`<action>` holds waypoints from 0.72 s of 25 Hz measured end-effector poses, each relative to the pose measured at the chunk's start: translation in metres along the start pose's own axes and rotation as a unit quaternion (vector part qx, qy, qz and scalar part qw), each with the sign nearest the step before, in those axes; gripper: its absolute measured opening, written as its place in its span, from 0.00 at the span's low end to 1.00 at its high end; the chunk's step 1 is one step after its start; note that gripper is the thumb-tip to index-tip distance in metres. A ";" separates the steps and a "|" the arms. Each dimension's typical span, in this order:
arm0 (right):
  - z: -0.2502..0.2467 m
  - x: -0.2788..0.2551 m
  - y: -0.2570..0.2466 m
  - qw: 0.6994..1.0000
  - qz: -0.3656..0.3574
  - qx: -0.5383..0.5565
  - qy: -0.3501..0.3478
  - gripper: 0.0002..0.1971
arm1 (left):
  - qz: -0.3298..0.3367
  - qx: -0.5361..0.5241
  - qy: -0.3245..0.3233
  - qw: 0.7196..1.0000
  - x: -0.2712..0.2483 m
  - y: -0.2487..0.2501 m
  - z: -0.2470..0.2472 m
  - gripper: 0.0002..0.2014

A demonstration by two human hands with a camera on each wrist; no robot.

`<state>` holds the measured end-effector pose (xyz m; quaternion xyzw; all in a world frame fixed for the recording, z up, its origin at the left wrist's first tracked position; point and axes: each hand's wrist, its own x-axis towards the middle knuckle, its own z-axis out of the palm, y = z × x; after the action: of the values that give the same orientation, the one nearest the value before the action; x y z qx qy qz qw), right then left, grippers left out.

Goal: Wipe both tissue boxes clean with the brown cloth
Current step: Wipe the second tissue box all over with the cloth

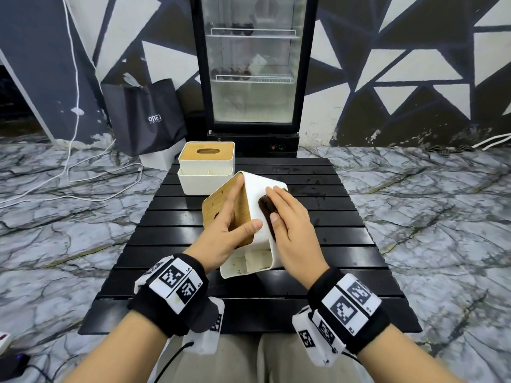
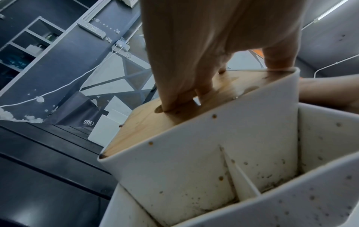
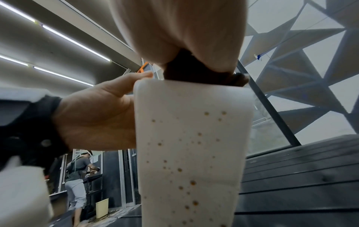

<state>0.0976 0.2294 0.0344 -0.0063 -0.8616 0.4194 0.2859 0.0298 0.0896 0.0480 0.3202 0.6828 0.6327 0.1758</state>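
Frame centre: left hand (image 1: 231,230) grips tilted tissue box (image 1: 255,214) (wooden lid leftward); right hand (image 1: 291,228) flat, pressing brown cloth (image 1: 266,208) on its white side.

White letters "ONE" stand on the dark shopping bag (image 1: 143,117) at the left of the frame, with unreadable smaller print beneath them.

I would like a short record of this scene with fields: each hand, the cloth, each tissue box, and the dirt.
left hand: grips tilted tissue box at its wooden lid
right hand: presses brown cloth flat on the box's white side
second tissue box: upright at the far edge of the black slatted table
dirt: brown specks on the tilted box
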 end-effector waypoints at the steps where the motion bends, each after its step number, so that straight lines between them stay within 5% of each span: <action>1: 0.002 0.000 -0.003 1.000 -0.010 0.003 0.006 0.24 | 0.002 0.014 -0.007 1.000 0.000 -0.001 0.001 0.40; 18: -0.004 0.032 -0.015 0.997 -0.082 -0.001 0.001 0.21 | 0.041 0.033 -0.009 0.999 -0.006 -0.004 0.006 0.39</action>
<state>0.0767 0.2304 0.0628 0.0633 -0.8594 0.3938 0.3199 0.0373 0.0902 0.0420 0.3591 0.6880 0.6136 0.1459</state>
